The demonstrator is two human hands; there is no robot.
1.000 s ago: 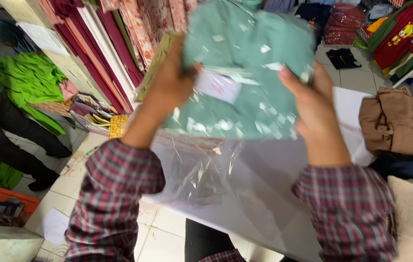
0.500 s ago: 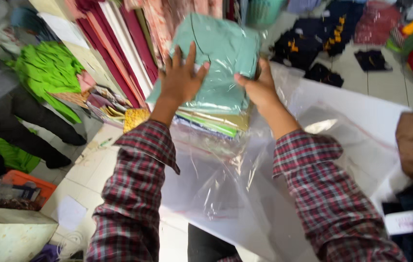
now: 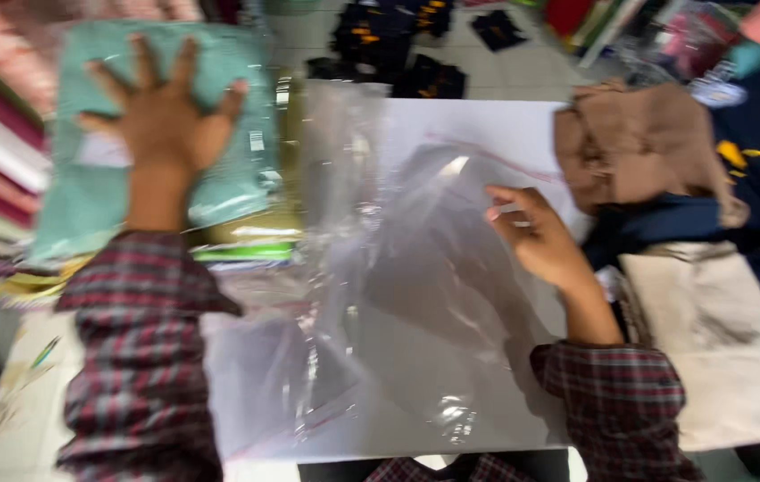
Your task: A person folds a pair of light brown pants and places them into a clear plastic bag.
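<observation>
From the head camera, looking down over both plaid sleeves: the left hand point(image 3: 164, 116) lies flat with fingers spread wide on a mint-green folded garment in its clear wrap point(image 3: 103, 192), pressing it onto a stack of other wrapped garments point(image 3: 237, 245) at the far left corner of the tabletop point(image 3: 487, 125). Its grip is open, palm down, clasping nothing. The right hand point(image 3: 536, 236) rests near the right edge on a large clear plastic bag point(image 3: 398, 295) spread across the white tabletop; its fingers are curled loosely at the bag's upper layer, but the blur keeps me from telling whether they pinch the film or only touch it.

As it stands, the green piece looks bagged and set on the pile, so that part seems done. The wide bag lies flat and appears empty, its red sealing strip point(image 3: 487, 152) showing near the far edge; filling it looks like what is left.

To the right, touching the bag's edge, lie a brown folded garment point(image 3: 639, 152), a navy one point(image 3: 665, 228) beneath it and a cream one point(image 3: 710, 339) nearer. They crowd the right edge. Dark garments point(image 3: 398, 54) lie on the floor beyond the far edge.
</observation>
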